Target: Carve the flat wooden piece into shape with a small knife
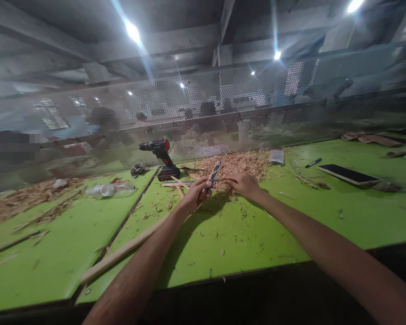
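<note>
My left hand (196, 194) is closed round a narrow strip (217, 169) with a blue and pale pattern, which slants upward from the fingers. Just to the right, my right hand (244, 184) has its fingers pressed together at a thin piece close to the strip; that piece is too small to make out. Both hands are above the green table (236, 243), in front of a heap of wood shavings (246, 163). A long wooden stick (124, 250) lies beside and partly behind my left forearm.
A cordless drill (161, 158) stands behind my left hand. A clear plastic bottle (109, 189) lies at left. On the right are a pen (313, 162), a dark-screened phone (348, 174) and a small packet (276, 157). Perforated mesh (196, 122) runs along the back.
</note>
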Available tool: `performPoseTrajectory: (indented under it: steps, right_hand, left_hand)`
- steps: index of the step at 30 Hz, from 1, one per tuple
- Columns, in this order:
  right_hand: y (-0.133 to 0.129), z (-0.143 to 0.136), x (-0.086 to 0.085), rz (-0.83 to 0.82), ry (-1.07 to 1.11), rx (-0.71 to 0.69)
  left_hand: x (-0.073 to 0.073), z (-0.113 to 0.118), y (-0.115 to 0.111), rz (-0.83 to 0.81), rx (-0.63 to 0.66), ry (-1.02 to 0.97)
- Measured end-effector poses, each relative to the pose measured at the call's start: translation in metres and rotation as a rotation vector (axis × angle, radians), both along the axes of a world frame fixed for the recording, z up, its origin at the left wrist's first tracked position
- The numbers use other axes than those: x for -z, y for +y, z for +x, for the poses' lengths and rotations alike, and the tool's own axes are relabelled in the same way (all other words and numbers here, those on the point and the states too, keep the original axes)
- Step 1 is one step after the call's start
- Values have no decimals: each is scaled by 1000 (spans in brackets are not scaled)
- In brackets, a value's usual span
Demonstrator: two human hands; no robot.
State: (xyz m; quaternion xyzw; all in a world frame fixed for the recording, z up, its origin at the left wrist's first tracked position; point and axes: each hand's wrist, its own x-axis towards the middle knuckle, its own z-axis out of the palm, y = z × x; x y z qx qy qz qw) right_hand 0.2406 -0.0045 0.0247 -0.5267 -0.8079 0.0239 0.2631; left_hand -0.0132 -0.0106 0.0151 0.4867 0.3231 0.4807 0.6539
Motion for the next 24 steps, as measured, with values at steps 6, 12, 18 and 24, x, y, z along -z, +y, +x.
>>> performPoseTrajectory:
  steps: [6, 12, 18, 24]
  right_hand:
    - [-2, 0, -3, -41, 38, 20]
    - [-1, 1, -4, -16, -9, 27]
    - [1, 2, -3, -14, 13, 17]
    - [2, 4, -3, -42, 33, 33]
  left_hand:
    - [-2, 0, 0, 12, 15, 0]
    - [-2, 0, 0, -1, 8, 9]
    - [-3, 0, 0, 0, 18, 6]
    - [-1, 0, 3, -5, 32, -18]
